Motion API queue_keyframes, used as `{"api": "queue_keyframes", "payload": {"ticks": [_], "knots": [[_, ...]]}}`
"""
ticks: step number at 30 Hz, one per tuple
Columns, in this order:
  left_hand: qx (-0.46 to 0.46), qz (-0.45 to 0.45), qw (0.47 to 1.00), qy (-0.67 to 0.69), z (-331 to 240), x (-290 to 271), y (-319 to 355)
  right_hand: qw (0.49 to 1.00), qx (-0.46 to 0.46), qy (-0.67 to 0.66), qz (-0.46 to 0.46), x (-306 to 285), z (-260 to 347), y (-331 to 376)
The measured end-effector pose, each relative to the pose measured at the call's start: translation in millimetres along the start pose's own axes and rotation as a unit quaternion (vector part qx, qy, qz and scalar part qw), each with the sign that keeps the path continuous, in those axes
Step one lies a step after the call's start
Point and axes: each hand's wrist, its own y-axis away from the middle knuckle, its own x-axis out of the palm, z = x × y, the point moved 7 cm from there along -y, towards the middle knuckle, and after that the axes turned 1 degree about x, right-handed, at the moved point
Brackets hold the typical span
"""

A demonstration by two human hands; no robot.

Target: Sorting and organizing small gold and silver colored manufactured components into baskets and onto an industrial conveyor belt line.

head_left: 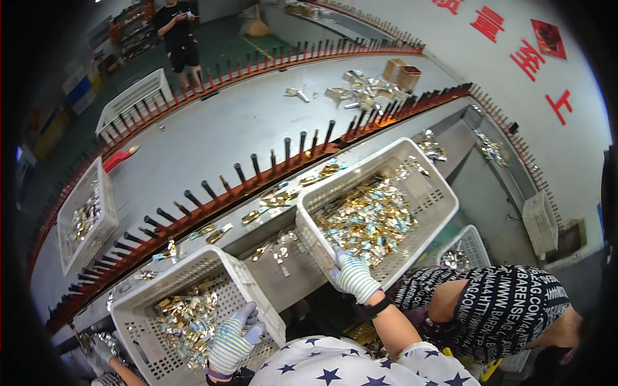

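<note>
My left hand (233, 344), in a striped glove, hovers in the near left white plastic basket (138, 302). Its thumb and fingers are apart, and nothing shows between them. Small shiny gold and silver metal pieces (187, 321) lie in a heap beside it. My right hand (355, 276), gloved alike, is closed over the near corner of a second white plastic basket (444, 206), whose rim it grips. That basket is tilted and holds a larger heap of gold, silver and bluish pieces (370, 222). The fingertips are partly hidden at the rim.
A rack of upright black pegs (254, 164) runs along the bench behind the baskets. Silver pieces (364, 90) lie on the grey tabletop (212, 128). A co-worker in a patterned top (508, 309) bends close at right; another person's gloved hands (96, 354) are at lower left. Someone stands (180, 38) far off.
</note>
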Motion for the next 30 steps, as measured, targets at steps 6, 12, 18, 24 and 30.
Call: {"api": "queue_keyframes", "payload": {"ticks": [6,12,18,24,30], "knots": [[-0.033,0.036,0.999,-0.003,10.3,-0.5,6.3,0.999,-0.020,-0.007,-0.048,-4.8,8.1,6.8],[0.017,0.039,0.999,0.014,15.4,-8.2,9.0,0.964,-0.020,-0.180,-0.196,-42.2,-10.8,24.6],[0.041,0.041,0.998,-0.022,15.0,-18.0,12.2,0.858,0.183,-0.144,-0.457,-82.0,-83.8,54.2],[0.062,0.104,0.992,-0.025,27.4,-12.6,21.6,0.741,0.282,-0.272,-0.546,-43.3,-231.1,92.2],[0.031,0.082,0.995,0.052,19.6,-22.6,30.3,0.619,0.183,-0.741,-0.182,24.2,-358.0,104.8]]}}
